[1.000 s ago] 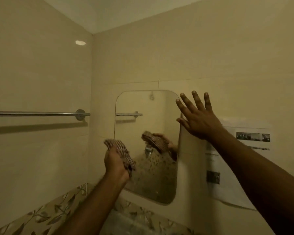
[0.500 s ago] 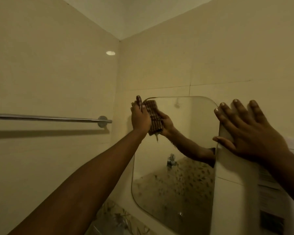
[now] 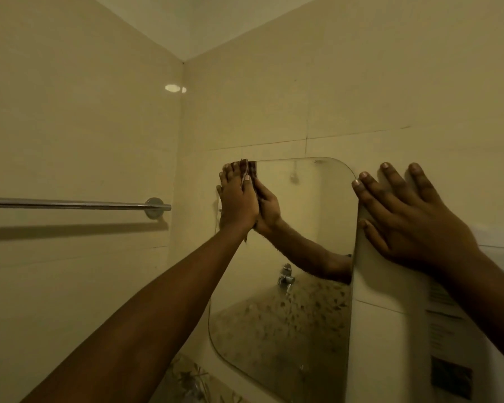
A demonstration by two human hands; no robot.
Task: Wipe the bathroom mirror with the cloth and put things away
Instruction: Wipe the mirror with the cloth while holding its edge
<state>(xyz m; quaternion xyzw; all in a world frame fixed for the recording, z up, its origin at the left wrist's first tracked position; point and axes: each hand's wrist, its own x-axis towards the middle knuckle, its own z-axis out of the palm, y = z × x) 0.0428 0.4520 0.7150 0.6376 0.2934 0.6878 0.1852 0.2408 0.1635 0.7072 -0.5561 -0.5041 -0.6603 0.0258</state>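
Pressing flat against the top left corner of the mirror (image 3: 303, 228), the left hand (image 3: 237, 199) has its fingers straight and pointing upward, with the cloth (image 3: 250, 167) trapped between palm and glass. Only a dark striped edge of the cloth shows above the thumb, right at the mirror's upper rim. The glass reflects the hand and forearm, and lower down a chrome tap (image 3: 285, 276). The right hand (image 3: 410, 216) lies spread on the tiled wall (image 3: 361, 82) just beside the mirror's right edge, fingers fanned wide, holding nothing, its forefinger and thumb touching that edge. A printed paper notice (image 3: 448, 330) is stuck to the wall below the right wrist. On the adjoining wall to the left, a metal towel rail (image 3: 70, 204) runs level, well apart from the mirror.
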